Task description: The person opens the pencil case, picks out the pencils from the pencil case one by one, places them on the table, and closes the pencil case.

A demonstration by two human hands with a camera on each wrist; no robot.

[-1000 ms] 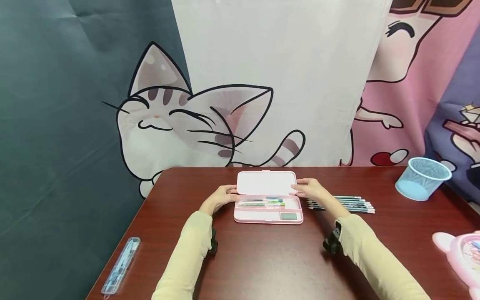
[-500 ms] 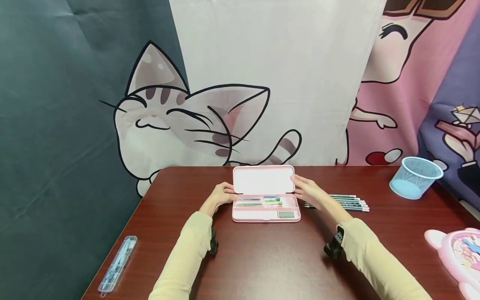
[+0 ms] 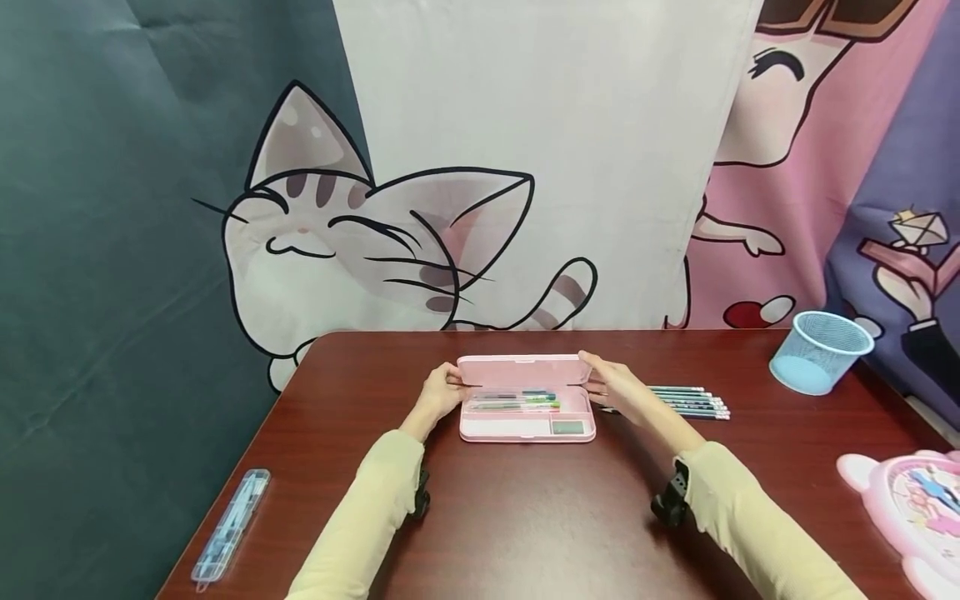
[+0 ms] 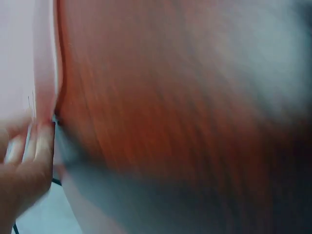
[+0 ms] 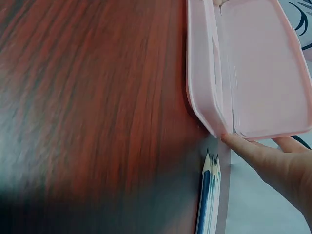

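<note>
A pink pencil case [image 3: 495, 427] stands on the table with its lid [image 3: 517, 371] raised and leaning forward. Several slim pens [image 3: 517, 404] lie in its rear compartment, and a grey-green block [image 3: 567, 427] sits at the front right. At the left hinge end, my left hand [image 3: 435, 396] holds the side with bent fingers; its wrist view is blurred. My right hand [image 3: 611, 385] touches the right end with fairly straight fingers, one up at the lid's top corner. Behind the lid, part of that hand is hidden in the right wrist view.
Several pencils [image 3: 693, 406] lie just right of the case, partly behind the right hand. Farther right are a blue mesh basket [image 3: 821, 354] and a pink animal-shaped container [image 3: 885, 500]. A clear slim box [image 3: 231, 527] lies near the table's left edge.
The lid first stood more upright, then tilted forward over the case, with the right hand following its edge. Both hands stay at the case ends. The whole view shifted slightly.
</note>
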